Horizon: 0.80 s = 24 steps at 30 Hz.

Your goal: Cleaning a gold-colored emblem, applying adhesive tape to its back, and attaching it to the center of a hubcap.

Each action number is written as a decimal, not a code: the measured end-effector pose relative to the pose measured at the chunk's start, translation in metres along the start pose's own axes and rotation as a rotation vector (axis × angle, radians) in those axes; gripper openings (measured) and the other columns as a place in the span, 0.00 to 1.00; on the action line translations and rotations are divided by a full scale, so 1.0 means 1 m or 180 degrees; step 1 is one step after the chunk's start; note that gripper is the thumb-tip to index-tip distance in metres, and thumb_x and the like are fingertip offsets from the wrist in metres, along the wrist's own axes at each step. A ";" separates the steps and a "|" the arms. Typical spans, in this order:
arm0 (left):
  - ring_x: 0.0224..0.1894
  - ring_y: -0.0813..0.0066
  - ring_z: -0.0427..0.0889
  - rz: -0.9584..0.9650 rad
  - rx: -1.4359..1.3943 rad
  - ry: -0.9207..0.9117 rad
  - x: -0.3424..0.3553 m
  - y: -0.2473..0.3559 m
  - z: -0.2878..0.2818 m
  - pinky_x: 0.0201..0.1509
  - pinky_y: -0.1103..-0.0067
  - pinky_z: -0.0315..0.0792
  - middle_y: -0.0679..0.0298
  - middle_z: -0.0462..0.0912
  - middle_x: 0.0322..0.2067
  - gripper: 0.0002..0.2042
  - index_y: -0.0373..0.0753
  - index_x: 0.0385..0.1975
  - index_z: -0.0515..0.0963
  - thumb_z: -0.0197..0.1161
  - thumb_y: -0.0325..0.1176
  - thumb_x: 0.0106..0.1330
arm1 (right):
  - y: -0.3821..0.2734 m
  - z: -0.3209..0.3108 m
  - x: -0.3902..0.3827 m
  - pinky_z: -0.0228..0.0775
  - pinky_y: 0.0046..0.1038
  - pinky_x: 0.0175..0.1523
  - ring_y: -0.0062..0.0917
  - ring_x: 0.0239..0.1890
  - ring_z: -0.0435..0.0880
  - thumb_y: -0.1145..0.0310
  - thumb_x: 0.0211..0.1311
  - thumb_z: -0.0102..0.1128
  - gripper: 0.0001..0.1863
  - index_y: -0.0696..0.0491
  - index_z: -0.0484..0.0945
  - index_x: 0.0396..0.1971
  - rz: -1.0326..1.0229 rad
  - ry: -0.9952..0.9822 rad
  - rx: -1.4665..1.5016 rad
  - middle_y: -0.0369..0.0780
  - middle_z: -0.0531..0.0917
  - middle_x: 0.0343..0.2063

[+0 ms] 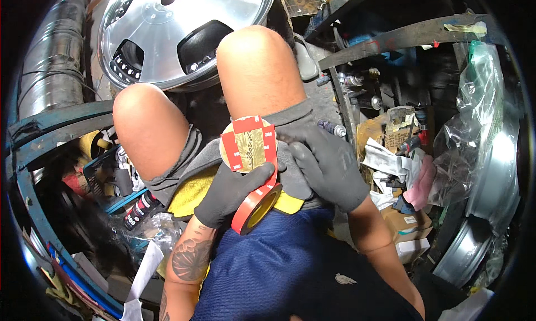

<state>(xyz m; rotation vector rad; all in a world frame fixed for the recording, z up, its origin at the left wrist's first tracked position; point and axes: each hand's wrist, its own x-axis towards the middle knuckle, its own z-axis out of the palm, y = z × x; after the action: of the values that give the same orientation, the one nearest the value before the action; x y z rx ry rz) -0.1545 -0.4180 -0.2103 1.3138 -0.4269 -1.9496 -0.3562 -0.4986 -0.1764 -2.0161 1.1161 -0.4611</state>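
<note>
A round gold-coloured disc (250,144) lies over my lap, with strips of red-backed tape on its top, left and right sides. My left hand (231,188), in a dark grey glove, grips the disc from below, thumb across its lower edge. From the disc's right side a strip runs down to a roll of red tape (257,208), which rests by the left wrist. My right hand (325,163), gloved too, has its fingers curled at the disc's right edge; what they pinch, if anything, is hidden. Under both hands is a grey and yellow cloth (192,196).
A polished wheel rim (162,16) stands beyond my knees. Blue metal framing (61,117) runs along the left, beside a black spray can (139,209). To the right are cardboard boxes (405,223), a pink cloth (420,182), clear plastic wrap (463,131) and another rim (463,254).
</note>
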 end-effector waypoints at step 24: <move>0.43 0.76 0.84 -0.0017 -0.0209 -0.0096 0.000 0.003 -0.002 0.49 0.77 0.79 0.64 0.84 0.42 0.14 0.33 0.51 0.77 0.65 0.27 0.67 | 0.003 -0.008 -0.009 0.75 0.35 0.41 0.33 0.38 0.85 0.71 0.46 0.69 0.23 0.49 0.84 0.47 -0.1244 -0.0356 -0.1457 0.36 0.85 0.38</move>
<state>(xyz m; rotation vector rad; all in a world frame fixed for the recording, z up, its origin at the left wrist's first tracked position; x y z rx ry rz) -0.1511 -0.4203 -0.2094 1.2466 -0.3711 -1.9736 -0.3677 -0.4961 -0.1736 -2.6469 0.8064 -0.2955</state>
